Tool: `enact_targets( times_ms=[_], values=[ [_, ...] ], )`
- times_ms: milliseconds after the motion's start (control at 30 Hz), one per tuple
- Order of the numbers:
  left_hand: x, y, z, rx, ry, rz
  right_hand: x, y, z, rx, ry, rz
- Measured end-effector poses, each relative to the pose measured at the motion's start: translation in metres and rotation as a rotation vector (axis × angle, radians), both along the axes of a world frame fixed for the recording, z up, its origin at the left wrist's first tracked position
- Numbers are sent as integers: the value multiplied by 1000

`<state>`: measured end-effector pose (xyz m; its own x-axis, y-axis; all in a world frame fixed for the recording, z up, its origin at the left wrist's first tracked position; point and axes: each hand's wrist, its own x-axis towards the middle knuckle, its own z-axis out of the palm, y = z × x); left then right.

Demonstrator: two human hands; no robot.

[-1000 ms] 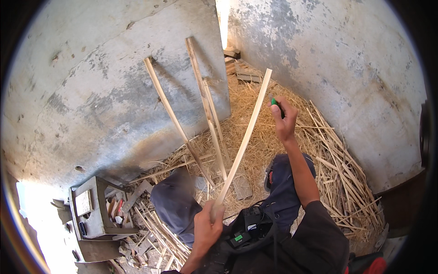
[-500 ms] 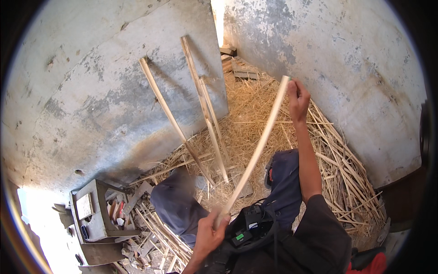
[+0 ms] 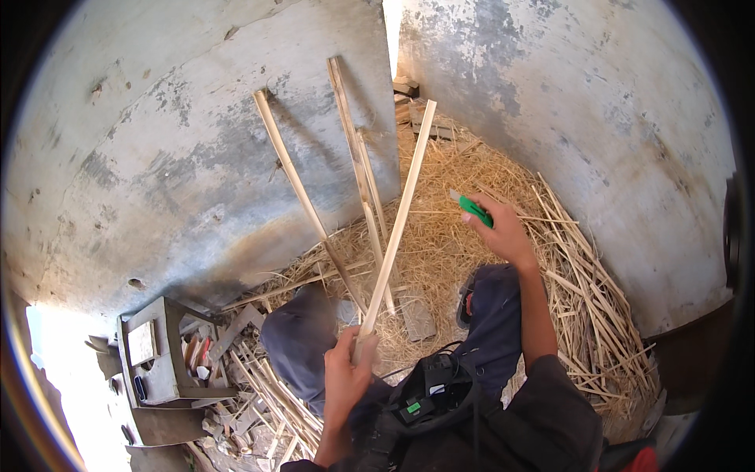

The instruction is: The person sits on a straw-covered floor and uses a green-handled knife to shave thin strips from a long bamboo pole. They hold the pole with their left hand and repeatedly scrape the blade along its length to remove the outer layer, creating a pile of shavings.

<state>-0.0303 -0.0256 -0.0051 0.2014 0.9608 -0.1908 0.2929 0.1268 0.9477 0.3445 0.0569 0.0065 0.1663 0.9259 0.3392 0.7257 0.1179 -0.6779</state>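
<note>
My left hand point(image 3: 348, 370) grips the lower end of a long pale wooden strip point(image 3: 403, 216), which tilts up and away to the right. Its far end is free. In my right hand point(image 3: 503, 228) is a green utility knife point(image 3: 476, 211), its short grey blade pointing up and left. The knife is apart from the strip, to the right of it. Beyond the strip, several longer wooden pieces point(image 3: 292, 171) lean against the wall on the left.
Shavings point(image 3: 440, 236) cover the ground between my legs and the walls. Thin split sticks point(image 3: 594, 315) are heaped along the right wall point(image 3: 598, 141). At the lower left stands a wooden box point(image 3: 177, 389) with odds and ends inside. A flat block point(image 3: 417, 313) lies between my feet.
My right hand has left the strip's far end and come nearer and lower, showing the knife. The strip has swung left and stands steeper, still in my left hand.
</note>
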Motion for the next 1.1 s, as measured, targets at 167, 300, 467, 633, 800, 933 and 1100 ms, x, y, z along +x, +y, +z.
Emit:
enact_targets(
  times_ms=[167,300,467,633,800,933,1100],
  values=[
    [12,11,-8,105,-50,-16,-62,-36,-8,97,160,141],
    [23,17,-1,264,-11,-24,-94,-48,-26,271,124,325],
    [31,15,8,277,-64,-47,-113,-51,-33,377,82,393],
    [38,9,27,245,-45,-68,-115,-54,-25,418,11,399],
    [36,8,33,171,-67,-131,-114,-54,-21,456,-36,394],
    [34,9,32,139,-92,-191,-113,-55,-16,504,-109,380],
    [34,7,41,144,-38,-193,-115,-58,-3,540,-213,317]
  ],
)
